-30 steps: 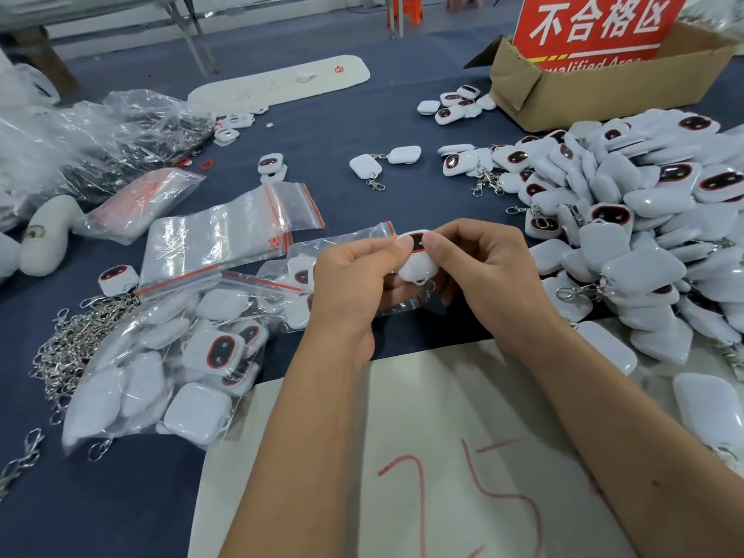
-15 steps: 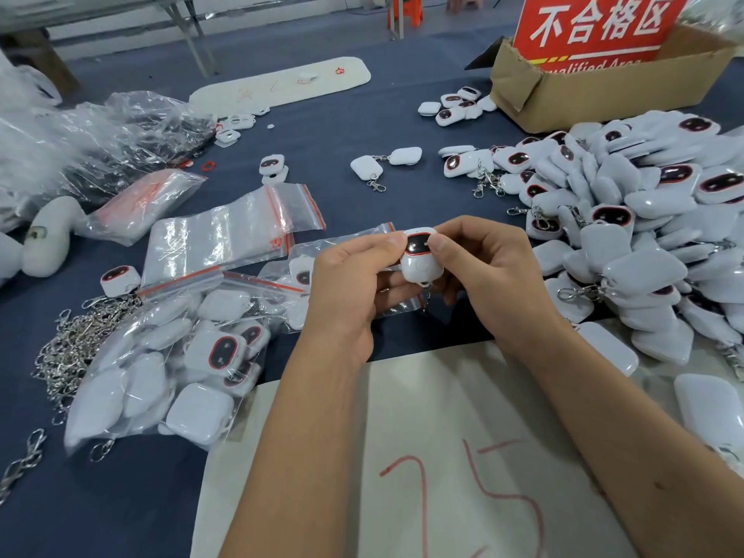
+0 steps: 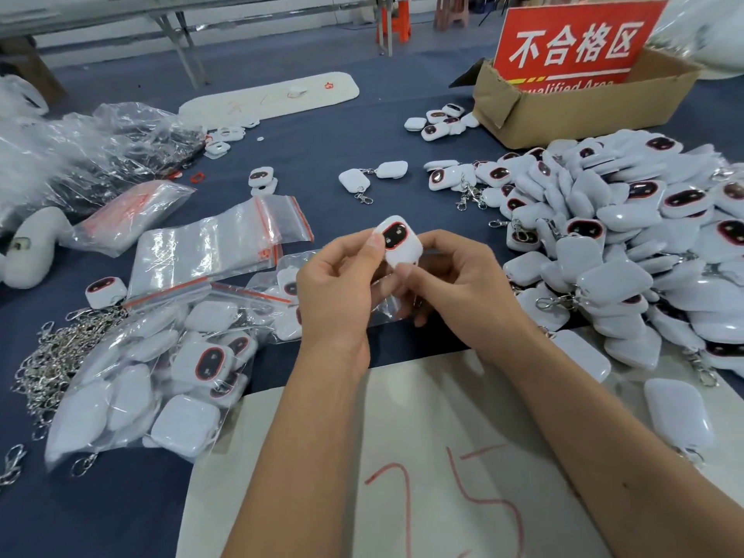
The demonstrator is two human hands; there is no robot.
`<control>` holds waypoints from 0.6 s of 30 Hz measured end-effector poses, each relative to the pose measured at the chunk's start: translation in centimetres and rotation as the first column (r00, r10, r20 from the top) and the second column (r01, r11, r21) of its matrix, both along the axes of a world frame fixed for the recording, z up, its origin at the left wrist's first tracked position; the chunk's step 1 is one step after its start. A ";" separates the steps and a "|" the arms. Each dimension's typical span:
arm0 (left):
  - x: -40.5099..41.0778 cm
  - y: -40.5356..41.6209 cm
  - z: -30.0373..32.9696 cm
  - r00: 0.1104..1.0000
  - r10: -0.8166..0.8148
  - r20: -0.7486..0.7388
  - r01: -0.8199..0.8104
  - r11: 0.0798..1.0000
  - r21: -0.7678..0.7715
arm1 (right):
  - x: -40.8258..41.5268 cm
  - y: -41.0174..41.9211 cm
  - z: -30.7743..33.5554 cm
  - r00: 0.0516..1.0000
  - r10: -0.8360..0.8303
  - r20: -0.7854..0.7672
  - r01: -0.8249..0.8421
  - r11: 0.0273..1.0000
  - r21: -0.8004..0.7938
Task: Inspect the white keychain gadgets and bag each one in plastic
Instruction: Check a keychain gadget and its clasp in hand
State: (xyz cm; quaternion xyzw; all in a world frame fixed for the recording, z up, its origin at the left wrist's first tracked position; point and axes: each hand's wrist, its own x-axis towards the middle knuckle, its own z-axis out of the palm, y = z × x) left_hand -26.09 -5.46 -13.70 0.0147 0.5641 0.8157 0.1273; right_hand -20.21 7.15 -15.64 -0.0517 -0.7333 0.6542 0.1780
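One white keychain gadget with a dark, red-rimmed screen is held up at the centre, screen facing me. My left hand pinches its left edge with thumb and forefinger. My right hand pinches its lower right corner. A clear plastic bag hangs under the two hands. A large heap of loose gadgets fills the right side. A stack of empty zip bags lies to the left. Bagged gadgets lie at the lower left.
A cardboard box with a red sign stands at the back right. A pile of metal chains lies at the left edge. Crumpled plastic sits at the back left. A white sheet marked in red lies under my forearms.
Both hands have lifted the gadget and turned it, so its dark screen now faces me fully. My right thumb has shifted to its lower corner.
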 end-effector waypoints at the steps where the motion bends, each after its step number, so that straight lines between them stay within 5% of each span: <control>1: 0.1 0.2 -0.1 0.999 0.041 -0.029 -0.041 0.999 -0.016 | 0.0 0.0 0.0 0.999 -0.046 0.002 0.046 0.999 -0.020; 7: -0.7 4.9 1.1 0.994 0.106 -0.019 -0.108 0.989 -0.105 | -1.5 1.1 2.6 0.943 -0.327 0.066 0.329 0.881 -0.341; 13: -5.3 14.6 5.5 0.991 -0.115 -0.065 0.100 0.974 -0.203 | -6.6 8.9 7.6 0.860 -0.457 0.227 0.491 0.617 -0.615; 18: -10.0 19.2 7.3 0.947 -0.284 -0.151 0.202 0.890 -0.408 | -9.1 15.9 11.5 0.855 -0.482 0.193 0.448 0.498 -0.743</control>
